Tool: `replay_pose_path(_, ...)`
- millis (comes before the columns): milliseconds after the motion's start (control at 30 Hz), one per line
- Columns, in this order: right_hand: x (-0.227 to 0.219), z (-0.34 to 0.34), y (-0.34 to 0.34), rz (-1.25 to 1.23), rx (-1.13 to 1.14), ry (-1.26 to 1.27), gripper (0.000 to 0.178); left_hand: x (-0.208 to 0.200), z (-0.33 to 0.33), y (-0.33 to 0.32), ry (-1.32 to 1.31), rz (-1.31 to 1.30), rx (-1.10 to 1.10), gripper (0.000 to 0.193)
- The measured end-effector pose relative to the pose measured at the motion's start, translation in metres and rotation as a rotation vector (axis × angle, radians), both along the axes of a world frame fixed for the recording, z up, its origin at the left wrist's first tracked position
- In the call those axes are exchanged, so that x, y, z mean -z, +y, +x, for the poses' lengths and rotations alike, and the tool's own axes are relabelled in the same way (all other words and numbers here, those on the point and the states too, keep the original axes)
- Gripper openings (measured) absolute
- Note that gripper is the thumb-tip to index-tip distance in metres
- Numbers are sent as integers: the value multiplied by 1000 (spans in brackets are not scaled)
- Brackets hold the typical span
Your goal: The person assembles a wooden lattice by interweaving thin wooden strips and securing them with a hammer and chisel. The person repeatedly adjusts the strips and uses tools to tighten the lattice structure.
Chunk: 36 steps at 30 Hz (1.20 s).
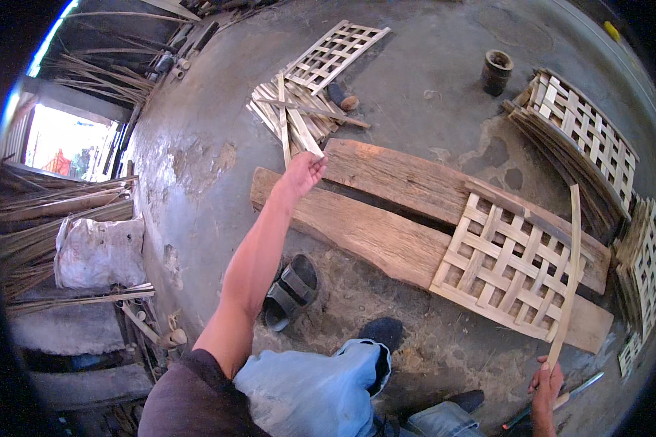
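Observation:
My left hand (pixel 304 173) reaches out to the pile of pale bamboo strips (pixel 270 113), its fingers closed on the near end of one strip (pixel 305 136). Low on the right, my right hand (pixel 547 380) grips another long bamboo strip (pixel 574 251), which stands up past the right side of a woven lattice panel (pixel 504 255). That panel, an open weave of flat strips, lies across the right part of two rough wooden planks (pixel 372 244). A finished-looking lattice (pixel 340 52) rests on the floor beyond the strip pile.
Stacks of woven panels (pixel 587 135) and more panels (pixel 652 269) lie along the right. A dark round pot (pixel 496 71) stands on the floor. Sandals (pixel 291 291) sit near my leg. A long thin tool (pixel 579 390) lies beside my right hand. A white sack (pixel 100 251) is at left.

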State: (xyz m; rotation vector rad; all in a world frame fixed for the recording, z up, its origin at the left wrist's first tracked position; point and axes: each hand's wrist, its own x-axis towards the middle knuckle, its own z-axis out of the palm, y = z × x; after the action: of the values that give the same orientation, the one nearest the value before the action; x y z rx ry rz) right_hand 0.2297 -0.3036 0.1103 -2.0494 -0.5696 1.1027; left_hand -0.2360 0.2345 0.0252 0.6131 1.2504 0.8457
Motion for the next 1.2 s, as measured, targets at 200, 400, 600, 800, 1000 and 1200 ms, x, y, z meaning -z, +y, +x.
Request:
replay_pose_path(200,0,10,-13,-107,-42,-103,27,-6,57,-79,-334,188,-72,15)
replay_pose_path(400,-16,3,-6,-51,-7,82,34,0,-4,2,-261,260,-238,10)
replay_pose_path(600,3,7,-37,-184,50,256,41,-38,60,-40,346,555,-377,21)
replay_pose_path(800,15,10,-45,-223,138,304,33,-43,72,-104,270,516,79,34)
replay_pose_path(1000,3,19,-23,-170,-560,-287,39,-59,121,-142,158,554,376,38)
replay_pose_path(1200,17,25,14,41,-809,-353,28,-60,129,-153,69,507,559,38)
